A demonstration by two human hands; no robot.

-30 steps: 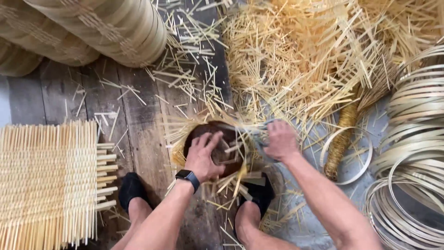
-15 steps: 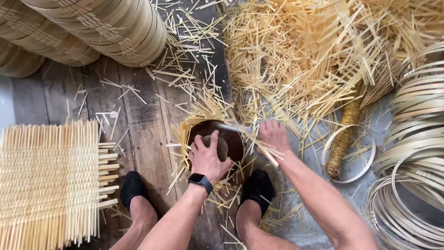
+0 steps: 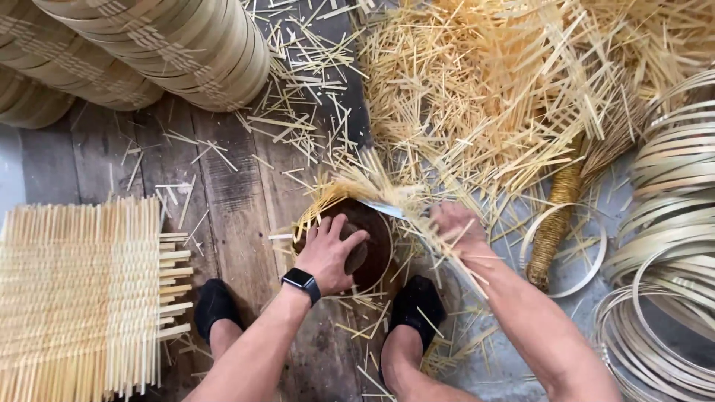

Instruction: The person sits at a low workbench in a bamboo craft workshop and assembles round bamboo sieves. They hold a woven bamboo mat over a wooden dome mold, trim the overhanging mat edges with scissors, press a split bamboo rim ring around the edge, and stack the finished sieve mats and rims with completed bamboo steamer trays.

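Two black-shod feet (image 3: 216,307) stood nearest, planted on the plank floor (image 3: 231,193) with a narrow strip of boards between them. Just beyond, the left hand (image 3: 331,253), a dark watch (image 3: 301,282) on its wrist, lay spread and pressed flat on a dark round form (image 3: 369,246), fingers open and gripping nothing. The right hand (image 3: 458,231) was closed round the handle of a knife (image 3: 380,208), whose pale blade lay across the far rim of the form amid upstanding bamboo strips (image 3: 350,186). That form sat on the floor between the feet and the litter, brown, domed and ringed with splayed yellow strip ends. Room was tight: a flat woven mat (image 3: 74,298) with loose fringe filled the left edge, coils of bamboo hoops (image 3: 670,260) crowded the right, and a single hoop (image 3: 566,249) lay beside a bound bundle (image 3: 555,216) just right of the right hand. Bare planks showed only left of the form. Farthest off, a deep heap of cut slivers (image 3: 506,89) spread across the top, and stacked woven cylinders (image 3: 164,45) closed the upper left corner.
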